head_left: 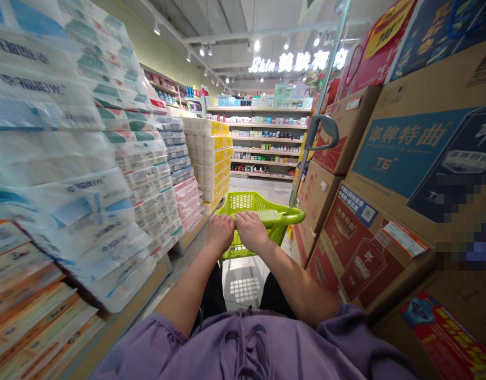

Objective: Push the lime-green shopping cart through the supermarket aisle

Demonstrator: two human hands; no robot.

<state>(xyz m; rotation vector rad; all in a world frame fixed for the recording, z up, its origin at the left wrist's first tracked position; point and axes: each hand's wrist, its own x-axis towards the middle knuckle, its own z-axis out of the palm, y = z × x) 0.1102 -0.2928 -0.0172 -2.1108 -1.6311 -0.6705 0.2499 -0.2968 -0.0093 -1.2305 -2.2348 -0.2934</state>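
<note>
Both my hands are wrapped round the handle of a lime-green shopping cart in the middle of the head view. My left hand grips the left end of the bar. Close beside it, my right hand is closed on the bar left of its middle. The cart's handle runs on to the right past my right hand. Through the mesh basket I see the tiled floor. My fingertips are partly hidden behind the bar.
Tall stacks of wrapped tissue packs line the left side on a low platform. Cartons are piled along the right, with a metal pole in front of them. Shelves of small goods stand across the far end.
</note>
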